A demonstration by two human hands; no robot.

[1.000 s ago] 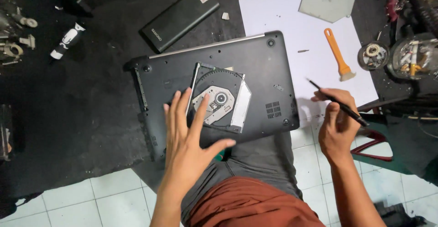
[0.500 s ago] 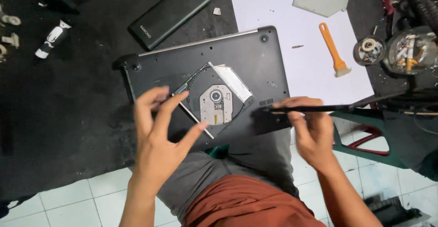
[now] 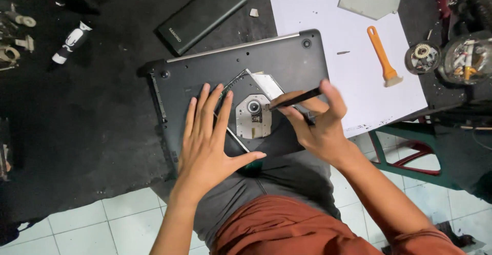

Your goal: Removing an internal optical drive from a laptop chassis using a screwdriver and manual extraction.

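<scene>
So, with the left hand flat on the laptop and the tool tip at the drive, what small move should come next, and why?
Probably bring the black tool tip lower onto the optical drive. The right hand holds it just beside the hub, while the left hand already steadies the upturned laptop.

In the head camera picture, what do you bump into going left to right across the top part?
Black-and-white little bottle → slim black box → white paper sheet → orange-handled scraper → small round dish of metal bits → glass jar.

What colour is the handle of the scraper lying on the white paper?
Orange, on the scraper; seen in the head view.
</scene>
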